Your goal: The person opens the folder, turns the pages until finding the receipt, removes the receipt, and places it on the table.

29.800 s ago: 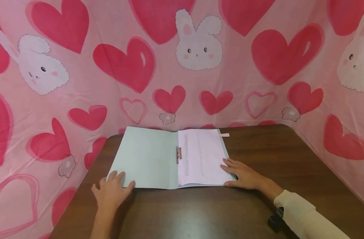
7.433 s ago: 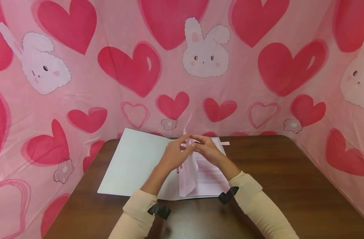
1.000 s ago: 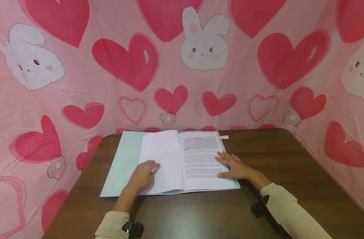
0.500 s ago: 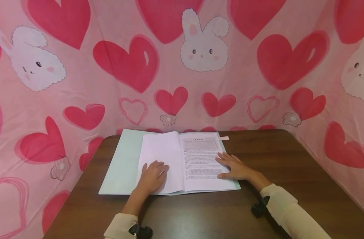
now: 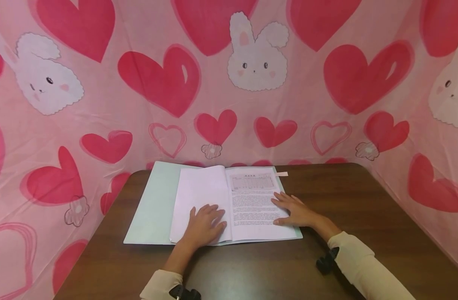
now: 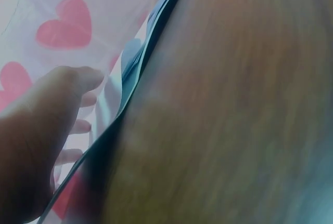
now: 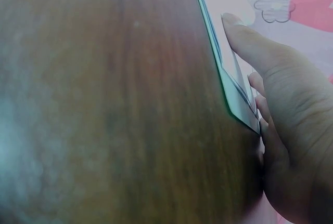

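A pale green file folder [image 5: 150,216] lies open on the table. White sheets are spread inside it: a blank page [image 5: 202,187] turned over to the left and a printed page [image 5: 251,204] with a table at its top on the right. My left hand [image 5: 202,227] rests on the lower part of the blank page, fingers spread. Flat on the right margin of the printed page lies my right hand [image 5: 294,210], its fingers pointing inward. In the left wrist view the thumb [image 6: 78,81] is beside the folder's near edge. The folder's clip is hidden under the turned page.
The dark wooden table [image 5: 251,271] extends around the folder. A pale tab [image 5: 281,173] sticks out at its upper right. Pink cloth [image 5: 296,96] with hearts and rabbits hangs behind and at both sides. Black wrist cameras [image 5: 326,260] are strapped at the sleeves.
Long ago the left cover lay bare; later both hands pinched a lifted sheet. Over the last second my left hand slid right across the turned page, fingers spreading. The right hand stayed put.
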Action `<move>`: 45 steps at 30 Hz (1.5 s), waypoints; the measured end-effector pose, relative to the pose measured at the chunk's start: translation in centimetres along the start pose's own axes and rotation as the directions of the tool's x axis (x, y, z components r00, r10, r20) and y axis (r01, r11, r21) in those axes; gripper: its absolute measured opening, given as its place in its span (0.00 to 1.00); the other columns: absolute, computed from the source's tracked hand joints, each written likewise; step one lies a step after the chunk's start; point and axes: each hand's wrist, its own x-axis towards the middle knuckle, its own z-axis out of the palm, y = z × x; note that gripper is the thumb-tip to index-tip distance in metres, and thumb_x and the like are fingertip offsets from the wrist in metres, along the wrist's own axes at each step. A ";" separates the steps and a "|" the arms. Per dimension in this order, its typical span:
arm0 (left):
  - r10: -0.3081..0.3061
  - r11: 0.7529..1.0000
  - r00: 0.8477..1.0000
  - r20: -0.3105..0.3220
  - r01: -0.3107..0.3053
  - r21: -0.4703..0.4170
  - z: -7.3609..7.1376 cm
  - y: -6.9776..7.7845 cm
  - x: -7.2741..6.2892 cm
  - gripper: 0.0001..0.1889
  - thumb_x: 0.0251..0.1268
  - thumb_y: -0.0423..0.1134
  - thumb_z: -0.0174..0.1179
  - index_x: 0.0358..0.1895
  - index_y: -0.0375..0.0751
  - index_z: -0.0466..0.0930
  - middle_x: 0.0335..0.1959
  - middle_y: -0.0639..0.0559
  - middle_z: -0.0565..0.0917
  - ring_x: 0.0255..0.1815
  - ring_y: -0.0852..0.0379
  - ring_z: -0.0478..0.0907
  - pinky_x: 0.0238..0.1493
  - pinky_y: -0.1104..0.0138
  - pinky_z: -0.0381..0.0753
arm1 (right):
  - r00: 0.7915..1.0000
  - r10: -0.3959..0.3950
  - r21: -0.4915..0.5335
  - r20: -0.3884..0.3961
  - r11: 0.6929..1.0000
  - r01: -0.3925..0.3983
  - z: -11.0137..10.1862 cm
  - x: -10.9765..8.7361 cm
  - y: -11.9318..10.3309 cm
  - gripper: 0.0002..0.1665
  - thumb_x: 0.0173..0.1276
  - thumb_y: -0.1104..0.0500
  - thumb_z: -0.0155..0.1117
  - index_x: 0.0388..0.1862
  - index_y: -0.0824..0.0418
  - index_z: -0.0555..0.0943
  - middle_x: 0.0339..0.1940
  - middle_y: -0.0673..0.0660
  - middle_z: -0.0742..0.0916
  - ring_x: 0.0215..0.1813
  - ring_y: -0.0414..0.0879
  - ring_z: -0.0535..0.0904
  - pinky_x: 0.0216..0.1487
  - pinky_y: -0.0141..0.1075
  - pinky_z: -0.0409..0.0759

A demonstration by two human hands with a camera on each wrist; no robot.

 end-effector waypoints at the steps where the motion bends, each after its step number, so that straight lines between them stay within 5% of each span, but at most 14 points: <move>1: 0.006 1.000 1.000 0.006 -0.006 0.005 0.1 0.1 0.0 0.26 0.70 0.58 0.55 0.66 0.55 0.80 0.71 0.49 0.79 0.76 0.40 0.69 0.73 0.30 0.56 | 1.000 0.000 -0.001 0.001 1.000 0.000 0.0 0.0 0.0 0.54 0.60 0.35 0.71 0.78 0.59 0.66 0.83 0.65 0.63 0.84 0.69 0.52 0.79 0.69 0.45; 11: 0.044 0.999 0.995 0.089 -0.044 -0.006 0.6 0.5 -0.4 0.33 0.65 0.70 0.52 0.69 0.63 0.76 0.78 0.49 0.70 0.79 0.33 0.61 0.72 0.25 0.49 | 1.000 0.013 0.014 0.014 1.000 -0.013 -0.1 0.0 -0.3 0.55 0.59 0.35 0.70 0.79 0.59 0.64 0.83 0.65 0.62 0.84 0.69 0.51 0.80 0.69 0.43; 21: 0.093 0.996 0.993 0.067 -0.093 0.001 0.9 -0.2 -0.4 0.33 0.62 0.72 0.53 0.69 0.66 0.76 0.79 0.49 0.69 0.79 0.34 0.60 0.71 0.25 0.50 | 1.000 0.020 0.020 0.016 1.000 -0.021 -0.3 0.2 -0.4 0.55 0.60 0.35 0.70 0.80 0.58 0.63 0.84 0.64 0.62 0.85 0.68 0.50 0.80 0.68 0.42; 45: 0.074 0.997 0.995 0.066 -0.073 -0.024 1.4 -0.6 -0.6 0.34 0.61 0.73 0.53 0.70 0.68 0.74 0.79 0.51 0.68 0.79 0.34 0.61 0.71 0.24 0.48 | 0.999 0.028 0.023 0.015 0.999 -0.029 -0.3 0.2 -0.5 0.56 0.58 0.35 0.71 0.79 0.58 0.64 0.83 0.65 0.62 0.84 0.69 0.51 0.79 0.69 0.43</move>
